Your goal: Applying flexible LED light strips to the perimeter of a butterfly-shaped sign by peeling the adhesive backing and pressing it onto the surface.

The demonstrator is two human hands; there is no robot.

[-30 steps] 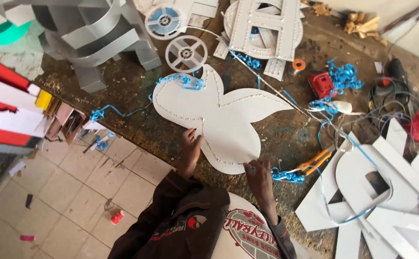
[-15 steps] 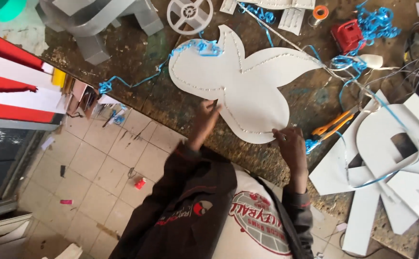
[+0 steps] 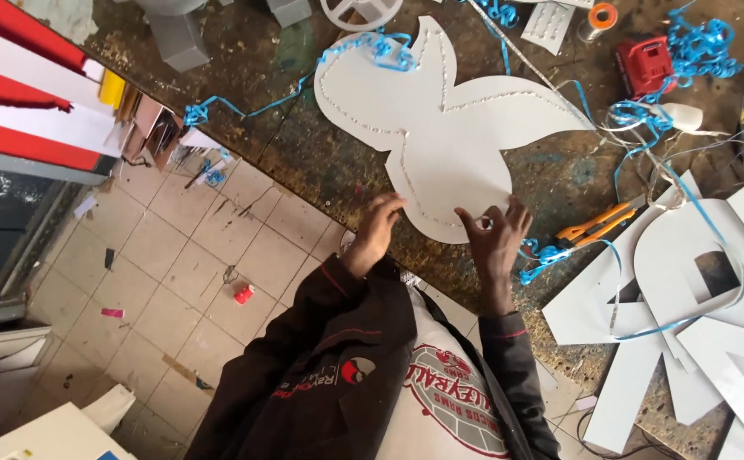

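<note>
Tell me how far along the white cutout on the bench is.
Done: a line of small dots runs along most of the white cutout's outline. In hand: both hands are at its near lobe, the left hand on the edge and the right hand pinching at the rim. Left: cannot tell whether the dotted line closes under the hands. Orange pliers lie unused beside it.

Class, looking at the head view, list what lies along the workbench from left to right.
Grey block → white butterfly-shaped panel → red box → white cut-out letters.
</note>
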